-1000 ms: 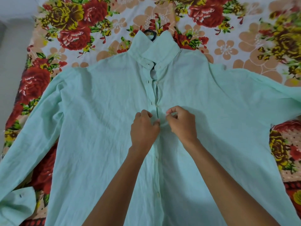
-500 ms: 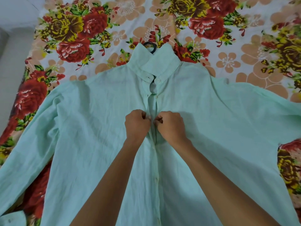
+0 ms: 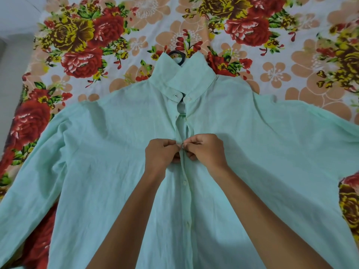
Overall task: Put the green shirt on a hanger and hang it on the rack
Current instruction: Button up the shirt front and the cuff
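Flat on floral bedsheet [image 3: 291, 61], one green shirt [image 3: 97, 162], one hanger hook [image 3: 177, 55], left hand [image 3: 160, 155] and right hand [image 3: 206, 151], fingers pinched on placket.

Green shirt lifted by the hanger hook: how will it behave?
Probably floppy: the shirt lies wrinkled and flat on the bedsheet, so its sleeves should droop. Likely light, being thin cloth. With only the hook showing above the collar, it may slide askew while the upper placket is open.

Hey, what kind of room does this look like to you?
Probably a bedroom at home. The green shirt lies spread on a floral bedsheet over what looks like a bed, with a dark hanger hook at its collar while both hands work its front placket.
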